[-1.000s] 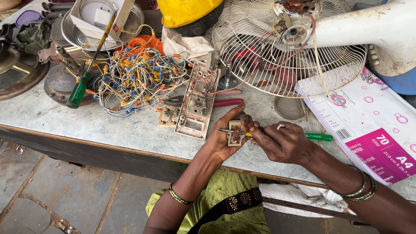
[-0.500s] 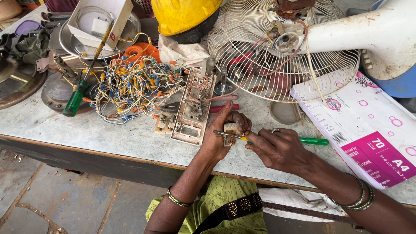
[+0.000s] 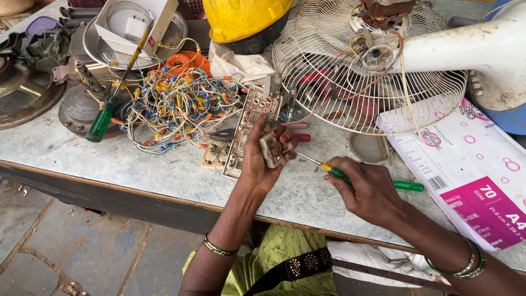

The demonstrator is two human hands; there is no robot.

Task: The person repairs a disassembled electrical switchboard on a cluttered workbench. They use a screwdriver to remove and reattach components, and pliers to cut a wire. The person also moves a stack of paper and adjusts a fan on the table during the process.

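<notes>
Far left edge: dark round metal dish (image 3: pixel 24 93), olive cloth (image 3: pixel 46 49) bunched above it. Right of that, green-handled screwdriver (image 3: pixel 101 123) lies tilted on a round grey metal base (image 3: pixel 76 109). Upper left: steel plate (image 3: pixel 96 46) holding an open white box (image 3: pixel 137 22).

Left of centre: tangle of multicoloured wires (image 3: pixel 175 104) on the worktop (image 3: pixel 109 164), orange round part (image 3: pixel 186 61) just behind it. Yellow hard hat (image 3: pixel 244 19) at top centre, upside-down on crumpled white cloth (image 3: pixel 241 66).

Centre: left hand (image 3: pixel 260 161) curled around a small beige switch module (image 3: pixel 271 149), thumb and fingers clamped on its sides, holding it off the table. Just behind the hand, a long beige switch plate (image 3: pixel 244 131) lies flat, touching the wire pile.

Right of centre: right hand (image 3: pixel 370 189) closed on a green and yellow screwdriver (image 3: pixel 405 186); metal shaft points left, tip at the switch module's lower edge. Can't tell if the tip is seated in a screw.

Upper right: wire fan guard (image 3: pixel 329 71) lying face up, motor and loose leads in the middle, white fan body (image 3: pixel 476 52) beside it. Small round mesh strainer (image 3: pixel 367 147) under the guard's rim. Far right: white-and-pink paper ream box (image 3: pixel 466 170) on the worktop's edge.
</notes>
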